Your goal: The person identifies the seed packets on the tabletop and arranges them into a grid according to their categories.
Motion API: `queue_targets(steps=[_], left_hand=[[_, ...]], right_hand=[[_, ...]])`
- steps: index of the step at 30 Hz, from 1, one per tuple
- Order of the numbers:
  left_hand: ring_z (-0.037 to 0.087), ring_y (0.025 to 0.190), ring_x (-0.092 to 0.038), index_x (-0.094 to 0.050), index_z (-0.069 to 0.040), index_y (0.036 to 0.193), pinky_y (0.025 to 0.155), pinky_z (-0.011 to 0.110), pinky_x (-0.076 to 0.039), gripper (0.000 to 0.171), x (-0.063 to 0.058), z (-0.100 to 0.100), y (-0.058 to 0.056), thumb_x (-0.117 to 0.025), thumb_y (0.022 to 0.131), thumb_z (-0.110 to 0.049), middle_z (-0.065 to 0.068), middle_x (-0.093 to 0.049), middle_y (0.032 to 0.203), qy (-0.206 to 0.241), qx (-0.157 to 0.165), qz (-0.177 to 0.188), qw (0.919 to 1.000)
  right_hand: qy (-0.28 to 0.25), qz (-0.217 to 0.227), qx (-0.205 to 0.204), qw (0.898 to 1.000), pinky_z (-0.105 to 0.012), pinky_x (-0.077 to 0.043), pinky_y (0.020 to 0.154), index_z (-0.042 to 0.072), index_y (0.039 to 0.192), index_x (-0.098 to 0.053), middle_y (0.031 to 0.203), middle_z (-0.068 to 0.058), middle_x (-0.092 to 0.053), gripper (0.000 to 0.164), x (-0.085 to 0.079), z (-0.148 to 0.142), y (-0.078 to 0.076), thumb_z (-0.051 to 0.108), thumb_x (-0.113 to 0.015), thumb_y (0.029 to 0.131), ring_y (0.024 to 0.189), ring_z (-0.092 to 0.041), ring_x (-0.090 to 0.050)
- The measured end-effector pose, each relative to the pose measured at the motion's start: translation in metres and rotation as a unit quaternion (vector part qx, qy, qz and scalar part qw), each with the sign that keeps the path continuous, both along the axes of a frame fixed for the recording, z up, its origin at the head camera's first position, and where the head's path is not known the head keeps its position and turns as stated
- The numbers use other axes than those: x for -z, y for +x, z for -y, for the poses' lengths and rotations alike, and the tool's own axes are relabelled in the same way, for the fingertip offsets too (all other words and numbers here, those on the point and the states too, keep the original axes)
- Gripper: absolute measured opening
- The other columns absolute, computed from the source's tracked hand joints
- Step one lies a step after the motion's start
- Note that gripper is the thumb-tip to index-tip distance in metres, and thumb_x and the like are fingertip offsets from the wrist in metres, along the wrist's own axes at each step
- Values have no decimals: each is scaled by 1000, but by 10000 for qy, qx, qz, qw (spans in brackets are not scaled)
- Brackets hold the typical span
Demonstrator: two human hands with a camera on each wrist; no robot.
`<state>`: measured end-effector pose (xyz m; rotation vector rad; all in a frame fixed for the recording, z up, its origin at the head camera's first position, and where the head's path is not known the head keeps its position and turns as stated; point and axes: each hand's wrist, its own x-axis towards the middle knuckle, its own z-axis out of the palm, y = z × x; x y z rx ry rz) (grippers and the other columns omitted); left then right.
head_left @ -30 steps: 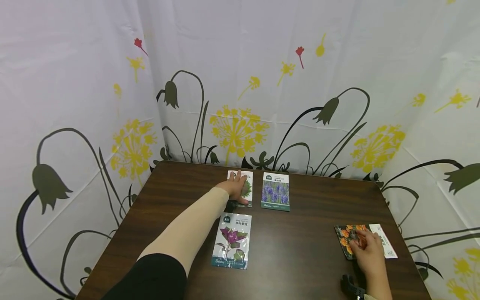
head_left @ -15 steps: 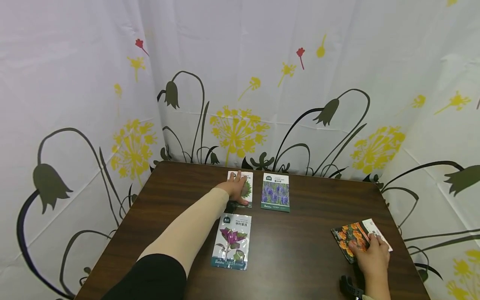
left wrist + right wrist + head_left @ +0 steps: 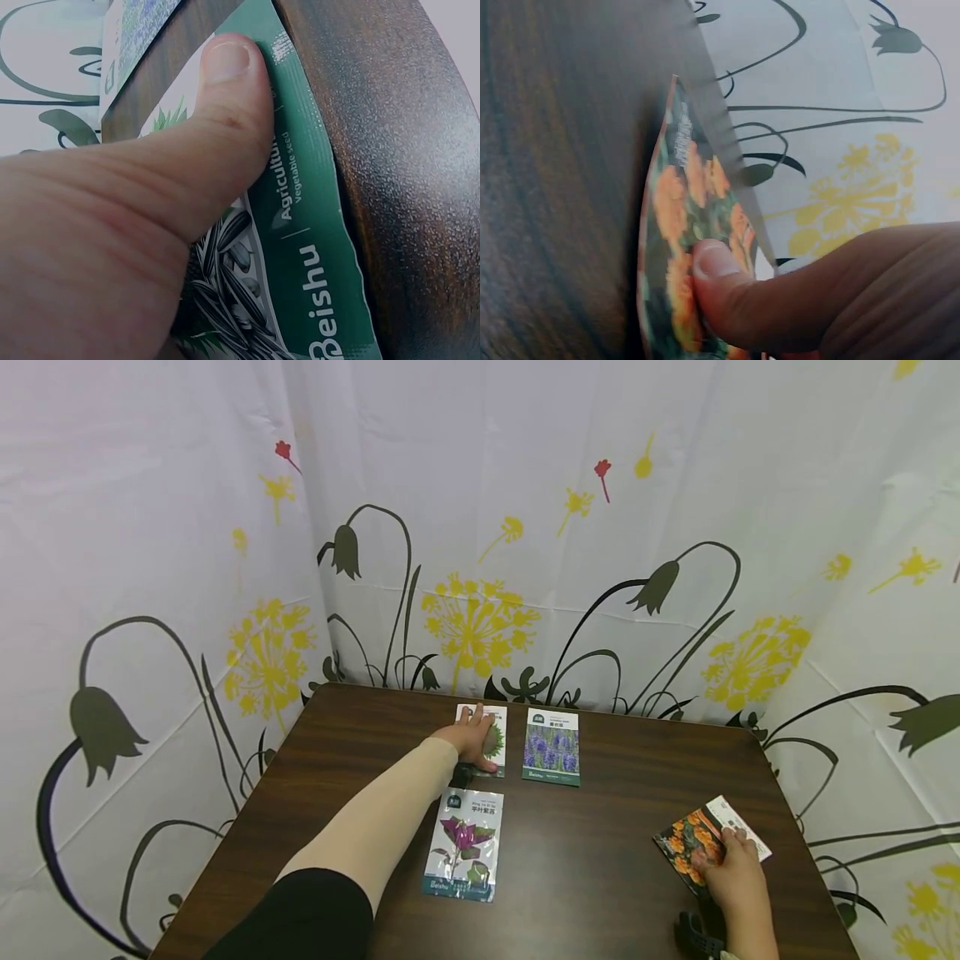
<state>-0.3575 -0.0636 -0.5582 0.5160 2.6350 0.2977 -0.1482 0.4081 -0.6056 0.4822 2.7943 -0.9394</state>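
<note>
My left hand (image 3: 472, 742) lies over a white and green seed packet (image 3: 497, 725) at the table's far edge, fingers spread. In the left wrist view the thumb (image 3: 232, 90) presses on the green band of that packet, marked "Vegetable seed". Over on the right, my right hand (image 3: 737, 872) pinches a seed packet with orange flowers (image 3: 692, 843), held at a slant. The right wrist view has the thumb (image 3: 724, 277) on the printed face of this packet, tilted over the table; the fingers beneath are hidden.
A seed packet with purple flower spikes (image 3: 551, 747) lies right of the left hand. Nearer, beside the left forearm, is a larger packet with purple leaves (image 3: 461, 847). A patterned curtain (image 3: 480, 527) surrounds the brown table (image 3: 585, 860).
My right hand has turned the orange-flower packet from nearly level to a slant and shifted it slightly left. The left hand has stayed on its packet.
</note>
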Motion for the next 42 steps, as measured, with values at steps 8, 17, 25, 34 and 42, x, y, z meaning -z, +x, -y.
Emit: queue_targets(steps=[8,17,25,34,42], left_hand=[[54,168,-3,-19,-8,175,134,65,-23,118,2,-1,-1,-89,90,-51,28,-1,182,37,-35,19,10000],[53,169,-2,-19,-8,175,135,62,-23,118,2,0,-4,-88,90,-52,28,-1,182,24,0,25,10000],[53,169,-2,-21,-9,175,135,63,-23,118,7,1,-5,-89,89,-52,27,-1,182,86,-19,10,10000],[52,169,1,-19,-9,175,136,61,-19,118,6,2,-3,-89,89,-50,27,1,182,218,-51,77,9997],[52,169,2,-20,-9,175,136,62,-19,117,6,2,-3,-89,90,-49,26,2,183,304,-76,99,9995]], right_hand=[[24,-26,-266,9996,-75,-20,127,-24,161,-20,163,-55,-7,90,-2,2,1,18,-73,101,152,-72,-14],[459,-526,-439,9966,-78,-37,114,-25,141,-41,144,-56,-30,63,3,14,-2,18,-68,103,133,-71,-38],[434,-404,-412,9974,-77,-29,122,-23,146,-41,154,-59,-23,67,-1,14,0,19,-71,103,142,-75,-29],[306,-611,-302,9972,-76,-35,114,-24,146,-43,141,-51,-38,73,4,16,-1,20,-78,99,134,-71,-38],[307,-666,-369,9966,-74,-39,109,-22,144,-45,137,-48,-40,73,11,26,-5,18,-82,95,129,-67,-39]])
